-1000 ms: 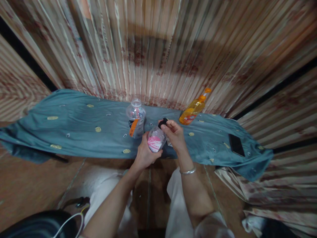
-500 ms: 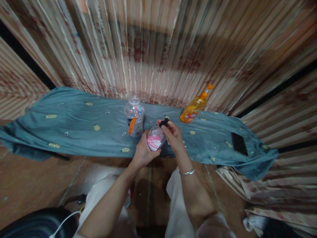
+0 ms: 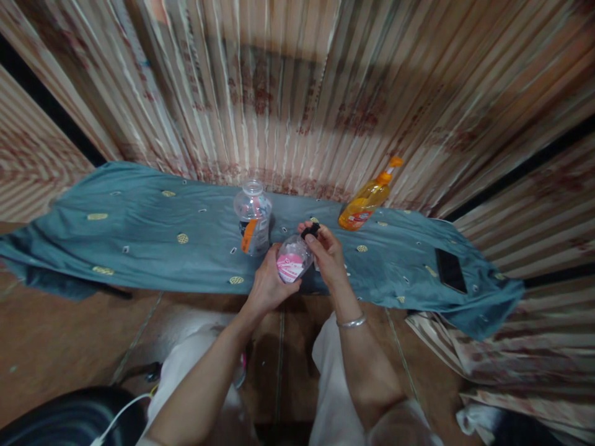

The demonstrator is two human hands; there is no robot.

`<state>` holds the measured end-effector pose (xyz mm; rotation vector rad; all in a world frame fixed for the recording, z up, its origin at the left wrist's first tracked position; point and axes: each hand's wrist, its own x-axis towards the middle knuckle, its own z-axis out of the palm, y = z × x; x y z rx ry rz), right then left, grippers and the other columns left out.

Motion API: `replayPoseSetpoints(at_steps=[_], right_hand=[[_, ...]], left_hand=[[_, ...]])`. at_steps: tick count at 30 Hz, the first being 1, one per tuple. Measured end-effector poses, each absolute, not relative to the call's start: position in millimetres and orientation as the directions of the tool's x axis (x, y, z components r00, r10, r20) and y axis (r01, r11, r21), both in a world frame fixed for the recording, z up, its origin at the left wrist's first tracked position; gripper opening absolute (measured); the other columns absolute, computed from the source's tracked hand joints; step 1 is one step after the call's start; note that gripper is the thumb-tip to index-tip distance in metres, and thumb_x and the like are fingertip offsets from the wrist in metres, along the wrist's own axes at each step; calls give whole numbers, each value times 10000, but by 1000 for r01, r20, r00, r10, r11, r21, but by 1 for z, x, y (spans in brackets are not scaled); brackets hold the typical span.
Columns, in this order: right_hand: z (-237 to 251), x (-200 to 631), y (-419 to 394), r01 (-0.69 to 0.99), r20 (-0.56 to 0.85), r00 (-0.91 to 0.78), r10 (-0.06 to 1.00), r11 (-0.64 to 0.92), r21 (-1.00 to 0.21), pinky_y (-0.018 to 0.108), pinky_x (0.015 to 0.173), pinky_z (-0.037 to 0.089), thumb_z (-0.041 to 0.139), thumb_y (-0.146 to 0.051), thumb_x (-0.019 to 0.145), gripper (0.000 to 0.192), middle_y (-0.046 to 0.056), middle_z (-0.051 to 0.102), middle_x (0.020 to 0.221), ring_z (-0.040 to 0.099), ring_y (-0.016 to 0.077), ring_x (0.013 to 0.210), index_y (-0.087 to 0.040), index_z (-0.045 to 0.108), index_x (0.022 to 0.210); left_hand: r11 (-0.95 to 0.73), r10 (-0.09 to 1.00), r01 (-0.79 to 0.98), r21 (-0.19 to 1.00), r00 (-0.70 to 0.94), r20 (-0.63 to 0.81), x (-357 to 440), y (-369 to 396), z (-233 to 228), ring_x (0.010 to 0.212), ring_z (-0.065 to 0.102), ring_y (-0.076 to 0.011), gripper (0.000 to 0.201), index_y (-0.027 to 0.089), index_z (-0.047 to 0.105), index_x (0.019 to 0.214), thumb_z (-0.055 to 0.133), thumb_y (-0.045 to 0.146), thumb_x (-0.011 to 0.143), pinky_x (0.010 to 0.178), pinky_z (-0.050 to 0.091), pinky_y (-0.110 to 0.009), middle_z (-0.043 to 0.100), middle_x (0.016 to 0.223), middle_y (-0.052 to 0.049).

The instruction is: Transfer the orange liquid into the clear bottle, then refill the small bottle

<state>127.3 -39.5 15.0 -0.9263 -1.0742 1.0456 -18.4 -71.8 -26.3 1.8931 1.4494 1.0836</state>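
Observation:
A clear bottle (image 3: 291, 263) with a pink and white label is wrapped by my left hand (image 3: 270, 280); it leans to the right over the front of the table. My right hand (image 3: 329, 253) pinches the black pump top (image 3: 310, 231) at the bottle's mouth. Whether the top is seated on the neck or loose, I cannot tell, as fingers cover the joint. Just behind my left hand stands a larger clear plastic jar (image 3: 253, 214), uncapped, with an orange and black label.
An orange pump bottle of yellow liquid (image 3: 363, 204) stands at the back right. A black phone (image 3: 450, 271) lies near the right end of the blue-green tablecloth (image 3: 149, 248). Striped curtains (image 3: 288, 111) hang behind, and a black seat (image 3: 69, 421) is at lower left.
The black pump top has turned slightly between my right fingers. My left hand keeps its hold on the bottle, and everything else stays in place.

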Motion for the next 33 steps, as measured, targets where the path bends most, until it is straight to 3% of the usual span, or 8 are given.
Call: replayPoseSetpoints(at_steps=[7, 13, 19, 25, 28, 33], right_hand=[[14, 125, -38, -204, 223, 189, 956, 260, -944, 393, 960, 533, 840, -520, 627, 412, 47, 757, 1035, 688, 208, 999, -233, 682, 876], [14, 125, -39, -225, 234, 175, 956, 270, -936, 413, 1010, 512, 816, -560, 640, 486, 52, 752, 1060, 697, 218, 1026, -240, 689, 982], [10, 125, -37, -201, 225, 224, 948, 270, -942, 383, 924, 547, 866, -487, 591, 422, 44, 752, 1034, 687, 198, 969, -231, 654, 851], [12, 125, -39, -202, 236, 172, 956, 269, -942, 388, 971, 523, 799, -541, 668, 421, 48, 752, 1046, 687, 206, 1006, -233, 700, 938], [12, 125, -39, -211, 242, 201, 949, 283, -936, 385, 963, 524, 836, -528, 618, 468, 42, 747, 1049, 685, 199, 996, -238, 680, 950], [13, 124, -37, -184, 213, 256, 943, 264, -947, 378, 888, 546, 895, -485, 511, 487, 49, 746, 1018, 671, 197, 947, -223, 596, 792]], left_hand=[[-296, 954, 545, 785, 120, 276, -19, -72, -27, 1196, 641, -323, 839, 160, 348, 1362, 773, 234, 642, 988, 546, -449, 609, 1312, -159], [-295, 953, 546, 784, 108, 284, -19, -72, -27, 1174, 655, -314, 842, 163, 354, 1363, 780, 234, 640, 978, 553, -436, 621, 1292, -148], [-311, 949, 539, 783, 125, 291, -20, -72, -29, 1225, 626, -328, 851, 165, 334, 1374, 774, 236, 649, 997, 540, -457, 597, 1335, -166], [-314, 946, 546, 777, 110, 305, -21, -70, -30, 1198, 643, -322, 838, 177, 347, 1356, 780, 233, 640, 984, 548, -446, 611, 1311, -151], [-332, 939, 538, 775, 113, 324, -21, -70, -30, 1192, 647, -313, 836, 185, 349, 1353, 782, 234, 640, 980, 551, -433, 614, 1304, -142], [-326, 943, 539, 777, 123, 310, -21, -71, -31, 1212, 633, -318, 838, 165, 341, 1362, 774, 237, 648, 997, 541, -444, 603, 1324, -159]])
